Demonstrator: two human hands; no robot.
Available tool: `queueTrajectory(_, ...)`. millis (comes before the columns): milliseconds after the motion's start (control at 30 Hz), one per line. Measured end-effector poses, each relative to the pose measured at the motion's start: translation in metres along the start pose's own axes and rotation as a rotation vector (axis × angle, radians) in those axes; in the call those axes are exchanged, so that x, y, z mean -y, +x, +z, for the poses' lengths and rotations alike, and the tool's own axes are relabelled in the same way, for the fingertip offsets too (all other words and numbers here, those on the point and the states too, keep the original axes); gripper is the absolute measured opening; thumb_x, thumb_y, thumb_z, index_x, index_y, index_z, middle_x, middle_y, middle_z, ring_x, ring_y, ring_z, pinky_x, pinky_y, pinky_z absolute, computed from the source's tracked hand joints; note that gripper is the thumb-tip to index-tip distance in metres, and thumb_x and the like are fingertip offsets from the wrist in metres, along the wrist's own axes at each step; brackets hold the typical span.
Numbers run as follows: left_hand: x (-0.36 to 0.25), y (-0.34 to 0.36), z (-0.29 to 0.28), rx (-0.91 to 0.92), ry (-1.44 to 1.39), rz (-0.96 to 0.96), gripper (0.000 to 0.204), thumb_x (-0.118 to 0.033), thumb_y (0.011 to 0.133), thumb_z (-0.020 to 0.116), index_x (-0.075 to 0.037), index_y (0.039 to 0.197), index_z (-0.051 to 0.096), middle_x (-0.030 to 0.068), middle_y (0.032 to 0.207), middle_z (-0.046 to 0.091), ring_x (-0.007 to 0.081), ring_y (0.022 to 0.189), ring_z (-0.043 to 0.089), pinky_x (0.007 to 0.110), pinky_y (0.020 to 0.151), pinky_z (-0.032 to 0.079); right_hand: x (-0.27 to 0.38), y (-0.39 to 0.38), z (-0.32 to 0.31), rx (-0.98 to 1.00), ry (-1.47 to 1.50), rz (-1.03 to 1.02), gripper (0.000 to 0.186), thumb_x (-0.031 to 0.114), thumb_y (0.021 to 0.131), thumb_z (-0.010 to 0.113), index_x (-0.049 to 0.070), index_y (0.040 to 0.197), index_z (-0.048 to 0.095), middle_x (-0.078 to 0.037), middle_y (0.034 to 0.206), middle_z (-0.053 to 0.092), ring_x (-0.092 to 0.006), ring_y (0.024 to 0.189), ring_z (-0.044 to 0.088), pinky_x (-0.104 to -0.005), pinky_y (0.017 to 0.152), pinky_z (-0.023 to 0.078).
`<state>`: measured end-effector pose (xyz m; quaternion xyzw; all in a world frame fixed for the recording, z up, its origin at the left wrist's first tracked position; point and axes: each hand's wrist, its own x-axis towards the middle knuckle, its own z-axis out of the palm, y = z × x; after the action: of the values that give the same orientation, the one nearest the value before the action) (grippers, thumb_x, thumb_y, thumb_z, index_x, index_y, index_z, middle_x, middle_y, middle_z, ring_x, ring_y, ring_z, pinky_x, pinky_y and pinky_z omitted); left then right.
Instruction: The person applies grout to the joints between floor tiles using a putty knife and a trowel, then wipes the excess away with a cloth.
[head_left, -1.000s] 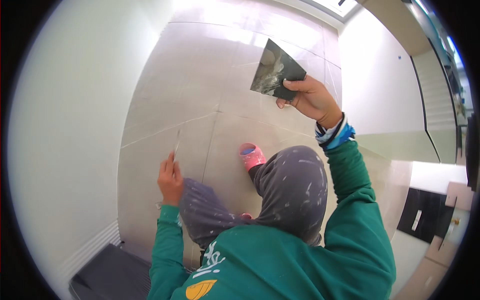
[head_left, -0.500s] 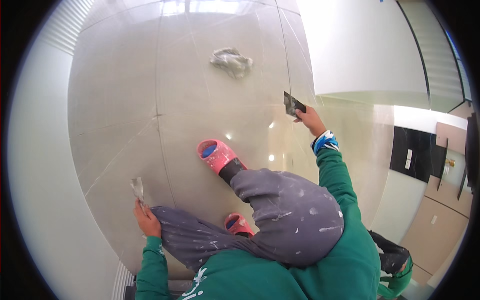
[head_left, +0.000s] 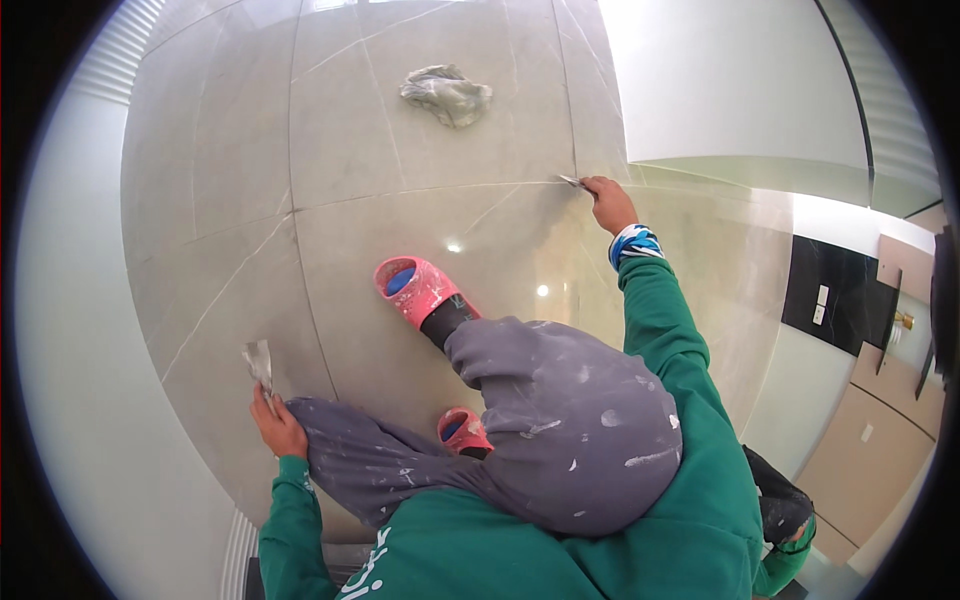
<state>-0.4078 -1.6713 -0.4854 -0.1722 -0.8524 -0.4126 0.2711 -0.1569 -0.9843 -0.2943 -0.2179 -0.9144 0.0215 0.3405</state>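
My right hand [head_left: 611,203] stretches far forward over the tiled floor [head_left: 220,290], closed around a flat scraper [head_left: 571,181]. Its blade is seen nearly edge-on, close to a tile joint; I cannot tell if it touches the floor. At lower left, beside my knee, my left hand [head_left: 279,425] grips a putty knife [head_left: 258,362] with a smeared metal blade pointing away from me. Ahead on the tiles lies a crumpled, greyish clear plastic bag [head_left: 447,95], apart from both hands.
My pink clogs [head_left: 425,295], spotted with white, stand on the floor. A white wall [head_left: 70,300] runs along the left; a white panel [head_left: 735,80] rises at the right front. Behind at lower right, another person [head_left: 785,520] in green and black is partly visible.
The scraper in my right hand has turned from showing its flat face to nearly edge-on, and that hand has shifted slightly forward. My left hand still holds the putty knife. The view has shifted slightly.
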Motion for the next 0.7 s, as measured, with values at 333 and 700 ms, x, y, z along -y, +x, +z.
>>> queueTrajectory(333,0.010,0.002,0.014,0.011,-0.002,0.006,0.041,-0.018,0.109,0.052,-0.004,0.148,0.051,0.0200,0.125,0.058,0.0415,0.115,0.059,0.046,0.097,0.047,-0.003,-0.025,0.035,-0.187,-0.022,-0.058,0.048,-0.008,0.082,0.053,0.007,0.122,0.074,-0.018,0.128,0.070,-0.0394,0.120,0.063,-0.0440,0.105,0.051)
queueTrajectory(700,0.002,0.006,0.016,0.019,0.006,0.016,0.041,-0.021,0.110,0.051,-0.004,0.147,0.052,0.0200,0.122,0.058,0.0406,0.115,0.059,0.045,0.098,0.047,-0.006,-0.011,0.018,-0.157,-0.052,-0.097,0.049,-0.008,0.082,0.053,0.008,0.123,0.074,-0.018,0.128,0.070,-0.0395,0.122,0.062,-0.0441,0.106,0.050)
